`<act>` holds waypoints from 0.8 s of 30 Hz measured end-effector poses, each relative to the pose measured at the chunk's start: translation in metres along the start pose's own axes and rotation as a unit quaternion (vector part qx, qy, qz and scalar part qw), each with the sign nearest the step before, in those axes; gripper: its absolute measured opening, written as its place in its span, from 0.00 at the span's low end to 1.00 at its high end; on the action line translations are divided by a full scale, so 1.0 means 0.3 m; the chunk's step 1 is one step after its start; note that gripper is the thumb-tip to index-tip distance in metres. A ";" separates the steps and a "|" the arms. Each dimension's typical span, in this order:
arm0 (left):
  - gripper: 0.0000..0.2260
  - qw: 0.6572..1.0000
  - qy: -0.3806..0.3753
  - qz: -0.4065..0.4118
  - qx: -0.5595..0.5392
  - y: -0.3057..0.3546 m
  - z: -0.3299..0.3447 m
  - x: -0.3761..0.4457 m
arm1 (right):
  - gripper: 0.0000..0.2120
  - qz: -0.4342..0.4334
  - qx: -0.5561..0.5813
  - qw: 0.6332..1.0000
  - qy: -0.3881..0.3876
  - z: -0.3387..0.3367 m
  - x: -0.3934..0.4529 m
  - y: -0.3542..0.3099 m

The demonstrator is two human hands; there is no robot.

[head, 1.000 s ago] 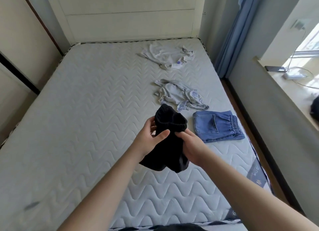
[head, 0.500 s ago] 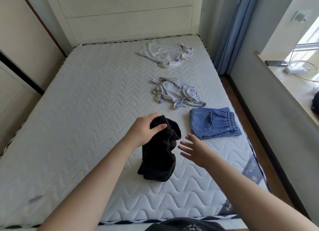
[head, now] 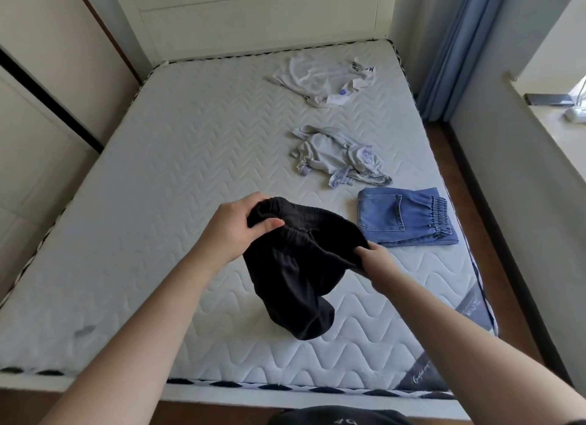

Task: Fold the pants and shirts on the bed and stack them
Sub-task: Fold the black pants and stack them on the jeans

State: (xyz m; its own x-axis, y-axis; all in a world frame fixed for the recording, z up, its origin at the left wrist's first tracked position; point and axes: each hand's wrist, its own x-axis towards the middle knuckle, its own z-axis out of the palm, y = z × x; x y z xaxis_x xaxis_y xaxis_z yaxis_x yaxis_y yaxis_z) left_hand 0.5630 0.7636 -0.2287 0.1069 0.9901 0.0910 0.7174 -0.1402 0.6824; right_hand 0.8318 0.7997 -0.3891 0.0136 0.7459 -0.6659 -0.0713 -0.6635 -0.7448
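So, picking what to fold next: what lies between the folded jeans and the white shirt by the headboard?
The head view shows one crumpled pale grey garment between the folded jeans and white shirt.

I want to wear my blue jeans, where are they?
The blue jeans lie folded near the mattress's right edge, just past the right hand, before the crumpled grey garment.

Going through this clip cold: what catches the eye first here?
Both hands, left hand and right hand, grip a black garment held up over the near part of the mattress. Right of it lie folded blue jeans; beyond them, two crumpled pale garments.
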 end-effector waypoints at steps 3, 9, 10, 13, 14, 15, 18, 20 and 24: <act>0.20 0.998 0.004 -0.041 0.039 -0.094 -0.031 0.024 | 0.13 -0.041 -0.130 0.990 0.031 -0.068 0.021 -0.098; 0.09 0.996 -0.055 -0.068 0.019 -0.189 -0.077 0.053 | 0.19 -0.117 -0.316 0.941 -0.004 -0.144 -0.016 -0.343; 0.08 0.996 -0.051 -0.070 0.018 -0.197 -0.089 0.061 | 0.21 -0.119 -0.289 0.950 -0.022 -0.146 -0.028 -0.374; 0.12 0.997 -0.020 -0.064 0.025 -0.211 -0.129 0.088 | 0.18 -0.130 -0.224 0.962 -0.087 -0.162 -0.049 -0.433; 0.11 0.998 -0.011 -0.061 0.030 -0.213 -0.143 0.096 | 0.15 -0.136 -0.212 0.961 -0.115 -0.171 -0.049 -0.443; 0.09 0.998 -0.005 -0.061 0.034 -0.214 -0.157 0.104 | 0.10 -0.140 -0.202 0.958 -0.147 -0.184 -0.048 -0.450; 0.04 0.997 0.019 -0.066 0.029 -0.213 -0.188 0.127 | 0.13 -0.147 -0.191 0.944 -0.227 -0.211 -0.046 -0.460; 0.07 0.997 0.026 -0.071 0.033 -0.209 -0.198 0.148 | 0.06 -0.185 -0.198 0.944 -0.189 -0.198 -0.044 -0.466; 0.06 0.995 0.005 -0.095 0.038 -0.189 -0.214 0.196 | 0.10 -0.207 -0.224 0.951 -0.046 -0.133 -0.046 -0.495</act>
State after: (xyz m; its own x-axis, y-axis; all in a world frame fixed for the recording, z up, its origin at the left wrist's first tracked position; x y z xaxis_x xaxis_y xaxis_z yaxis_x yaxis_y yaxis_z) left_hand 0.4842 0.8304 -0.2155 -0.0422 0.9987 -0.0270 0.7737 0.0498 0.6316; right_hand 0.8819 0.8857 -0.2710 -0.1403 0.9370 -0.3200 0.3532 -0.2545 -0.9002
